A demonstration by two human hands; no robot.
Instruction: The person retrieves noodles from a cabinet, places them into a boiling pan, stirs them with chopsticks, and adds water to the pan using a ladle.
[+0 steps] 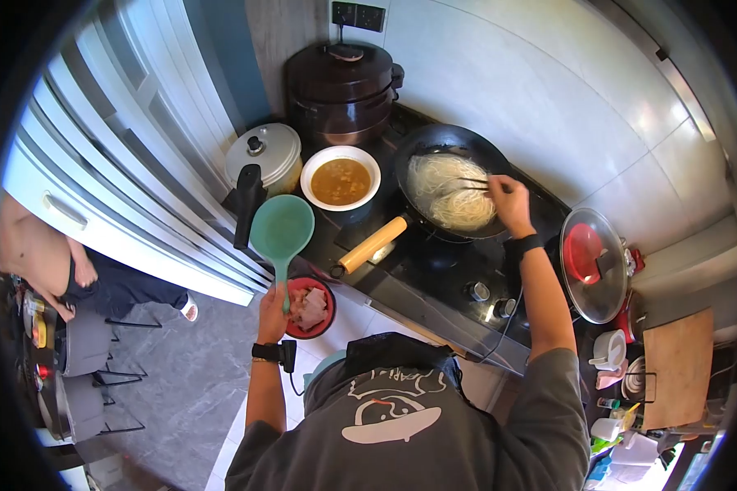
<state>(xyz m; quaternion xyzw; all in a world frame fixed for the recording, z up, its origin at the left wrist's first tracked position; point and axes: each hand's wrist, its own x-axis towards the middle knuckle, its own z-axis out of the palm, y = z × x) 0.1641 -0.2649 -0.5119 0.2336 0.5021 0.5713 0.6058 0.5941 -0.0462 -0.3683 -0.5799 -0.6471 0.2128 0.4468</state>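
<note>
My right hand (509, 204) grips dark chopsticks (473, 184), their tips among the pale noodles (450, 192) in a black wok (442, 139) on the stove. The wok's wooden handle (374, 244) points toward my left. My left hand (273, 313) is closed around the handle of a teal ladle (282, 229), its wide round bowl held left of the stove. Beyond the ladle, a white bowl (341, 178) holds brown soup with bits in it. Under my left hand, lower down, a red bowl (309, 308) contains pale pinkish pieces I cannot identify.
A silver pressure cooker (264, 155) and a dark lidded pot (342, 90) stand at the back left. Right of the wok are a glass lid (594, 266) and a wooden cutting board (678, 368). Another person (49, 254) sits at the far left, past the white sliding door (131, 196).
</note>
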